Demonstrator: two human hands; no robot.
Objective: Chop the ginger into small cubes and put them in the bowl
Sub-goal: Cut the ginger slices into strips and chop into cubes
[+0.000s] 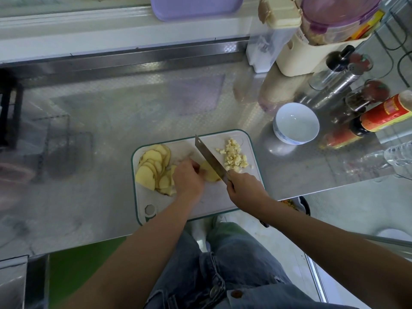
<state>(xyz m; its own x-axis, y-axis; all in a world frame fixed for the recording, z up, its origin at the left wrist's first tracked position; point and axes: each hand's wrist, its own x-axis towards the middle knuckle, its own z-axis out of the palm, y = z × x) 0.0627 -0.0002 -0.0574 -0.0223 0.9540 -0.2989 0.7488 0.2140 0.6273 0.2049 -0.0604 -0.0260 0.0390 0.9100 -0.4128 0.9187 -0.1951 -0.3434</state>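
Note:
A white cutting board with a green rim lies on the steel counter. Pale yellow ginger slices are fanned out on its left side. A heap of small ginger cubes sits at its far right. My left hand holds down a small stack of ginger slices in the middle of the board. My right hand grips the handle of a cleaver, whose blade stands against that stack. An empty white bowl stands just beyond the board's far right corner.
Sauce bottles, shakers and a cream container crowd the counter's right side. A purple tray leans at the back wall. A dark rack stands at the far left. The counter's front edge runs just under the board.

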